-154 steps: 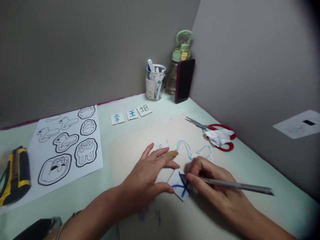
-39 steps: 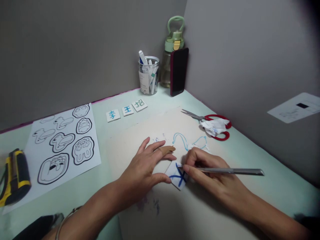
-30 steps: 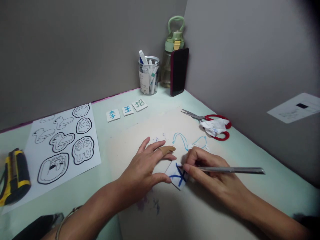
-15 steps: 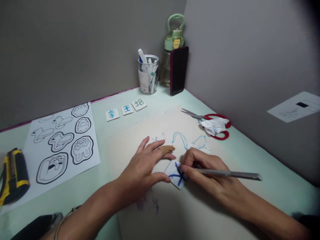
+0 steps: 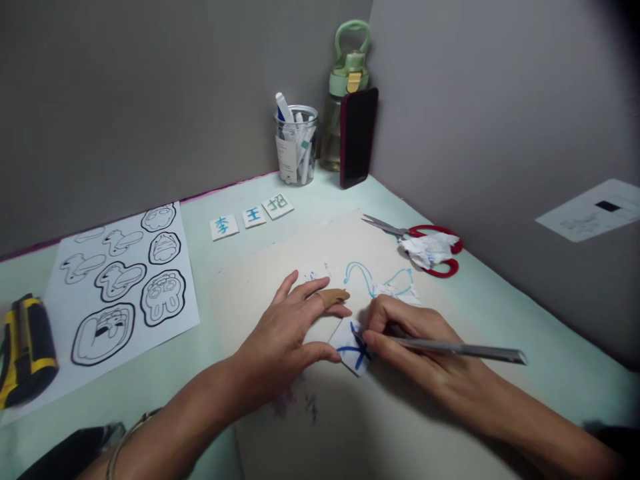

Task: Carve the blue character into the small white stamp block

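A small white tile (image 5: 354,363) with dark blue strokes lies on a cream board (image 5: 280,267). My right hand (image 5: 417,343) grips a slim silver-grey tool (image 5: 467,348) like a pen; its tip is at the blue strokes and partly hidden by my fingers. My left hand (image 5: 295,327) is spread flat at the tile's left side, thumb at its edge, with a tan cover (image 5: 334,297) on one finger. Beyond my right hand, a light blue curved drawing (image 5: 360,268) marks the board.
Red-handled scissors (image 5: 447,269) lie under crumpled tissue (image 5: 429,250) at right. Lettered tiles (image 5: 255,217), a marker jar (image 5: 296,147), a phone (image 5: 358,137) and a bottle (image 5: 330,133) stand farther back. A printed sheet (image 5: 165,317) and a black-yellow cutter (image 5: 30,350) lie left.
The view has shifted very slightly. Both hands and the tile stay in nearly the same place, and my right hand still holds the tool on the strokes.
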`<state>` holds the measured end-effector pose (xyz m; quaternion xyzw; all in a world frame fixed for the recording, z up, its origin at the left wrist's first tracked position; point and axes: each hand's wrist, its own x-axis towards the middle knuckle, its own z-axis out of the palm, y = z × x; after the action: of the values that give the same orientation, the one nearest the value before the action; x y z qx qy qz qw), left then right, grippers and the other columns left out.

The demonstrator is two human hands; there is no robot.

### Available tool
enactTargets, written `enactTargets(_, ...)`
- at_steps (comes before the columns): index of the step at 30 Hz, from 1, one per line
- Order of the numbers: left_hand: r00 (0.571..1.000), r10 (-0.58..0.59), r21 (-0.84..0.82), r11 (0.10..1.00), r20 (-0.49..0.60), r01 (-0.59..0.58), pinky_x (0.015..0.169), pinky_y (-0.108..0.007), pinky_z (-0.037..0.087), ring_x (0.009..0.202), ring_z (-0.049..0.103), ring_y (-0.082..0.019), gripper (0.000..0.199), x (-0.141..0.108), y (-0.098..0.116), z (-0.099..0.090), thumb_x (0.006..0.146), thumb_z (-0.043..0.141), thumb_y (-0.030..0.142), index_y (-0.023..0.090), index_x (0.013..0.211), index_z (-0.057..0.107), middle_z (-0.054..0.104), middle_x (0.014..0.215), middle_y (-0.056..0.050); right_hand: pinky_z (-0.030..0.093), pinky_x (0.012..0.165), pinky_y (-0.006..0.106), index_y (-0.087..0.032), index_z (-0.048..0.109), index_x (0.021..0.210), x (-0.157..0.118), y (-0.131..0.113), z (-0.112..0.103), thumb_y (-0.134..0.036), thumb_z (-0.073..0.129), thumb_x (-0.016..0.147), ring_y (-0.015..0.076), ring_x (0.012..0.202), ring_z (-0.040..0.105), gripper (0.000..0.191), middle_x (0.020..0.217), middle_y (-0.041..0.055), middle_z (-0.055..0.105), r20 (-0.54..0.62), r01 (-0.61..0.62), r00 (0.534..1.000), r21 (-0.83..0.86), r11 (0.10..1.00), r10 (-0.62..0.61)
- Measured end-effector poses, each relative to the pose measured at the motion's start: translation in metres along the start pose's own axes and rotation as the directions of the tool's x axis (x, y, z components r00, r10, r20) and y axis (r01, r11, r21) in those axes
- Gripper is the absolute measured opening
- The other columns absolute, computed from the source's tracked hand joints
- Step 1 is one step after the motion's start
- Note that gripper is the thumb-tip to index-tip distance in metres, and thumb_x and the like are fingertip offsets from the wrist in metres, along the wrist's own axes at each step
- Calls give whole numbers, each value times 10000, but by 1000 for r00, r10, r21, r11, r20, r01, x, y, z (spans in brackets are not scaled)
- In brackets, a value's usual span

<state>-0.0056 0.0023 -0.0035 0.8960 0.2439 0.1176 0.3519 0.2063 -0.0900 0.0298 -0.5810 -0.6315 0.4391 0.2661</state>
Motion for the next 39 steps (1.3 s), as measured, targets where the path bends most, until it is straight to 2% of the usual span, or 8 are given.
enactTargets(13, 1000, 5, 8, 1000, -8, -5, 1249, -553, 67, 1475, 352, -280, 459, -2, -2, 1, 875, 735, 418, 265, 1268, 553, 601, 1418, -54, 350, 611, 283, -228, 480, 789, 1, -2, -2, -365, 449, 1035, 140, 673, 442, 283, 729, -28, 509, 18, 11, 1000, -8, 1000, -11)
enactTargets(21, 1000, -1, 0, 1000, -8, 1, 1247, -562, 64, 1467, 363, -275, 471, -1, 0, 0, 850, 774, 354, 247, 1255, 559, 616, 1398, -48, 352, 602, 275, -226, 485, 776, 1, -4, -3, -345, 485, 1021, 133, 660, 441, 273, 714, -34, 508, 14, 4, 1000, -24, 1000, -4)
enactTargets(39, 1000, 6, 4, 1000, -12, -5, 1248, -555, 56, 1469, 355, -271, 461, -1, -1, 1, 861, 761, 368, 271, 1260, 552, 609, 1403, -31, 343, 581, 275, -229, 480, 767, 0, -4, -5, -319, 490, 1011, 133, 640, 424, 261, 697, -38, 499, 26, 18, 1000, -34, 999, -17)
